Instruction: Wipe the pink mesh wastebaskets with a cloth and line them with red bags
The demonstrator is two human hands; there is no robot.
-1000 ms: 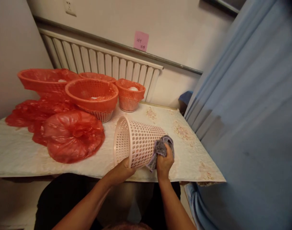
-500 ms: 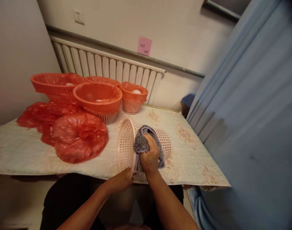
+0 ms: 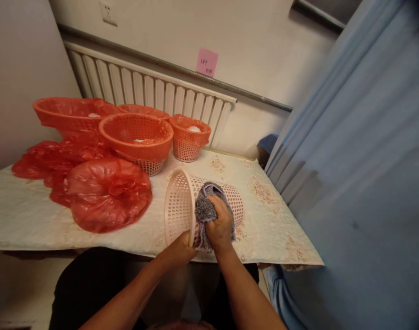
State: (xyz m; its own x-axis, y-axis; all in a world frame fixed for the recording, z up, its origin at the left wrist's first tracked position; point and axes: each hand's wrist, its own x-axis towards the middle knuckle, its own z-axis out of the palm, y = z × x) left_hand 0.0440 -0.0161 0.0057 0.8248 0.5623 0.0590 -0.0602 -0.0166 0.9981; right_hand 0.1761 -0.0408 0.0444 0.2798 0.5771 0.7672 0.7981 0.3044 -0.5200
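A pale pink perforated wastebasket (image 3: 178, 206) lies on its side on the table, its open mouth facing left. My left hand (image 3: 180, 250) grips the near edge of its rim, fingers closed and partly hidden behind the plastic. In my right hand (image 3: 219, 227) is a grey cleaning cloth (image 3: 206, 208) with a lilac border, bunched up and pressed against the outside of the basket's wall. The cloth covers part of the holes, and its lower end hangs by the near side.
Several baskets lined with red bags, such as this one (image 3: 137, 137), stand at the back left. A puffed red plastic bag (image 3: 108, 195) lies before them on the flower-patterned tablecloth (image 3: 264, 220). A radiator (image 3: 144, 85) runs behind; a blue curtain (image 3: 354, 183) hangs at right.
My right hand and the cloth have shifted slightly along the basket's wall, away from the rim. My left hand has moved a little up at the rim. The whole view has shifted slightly.
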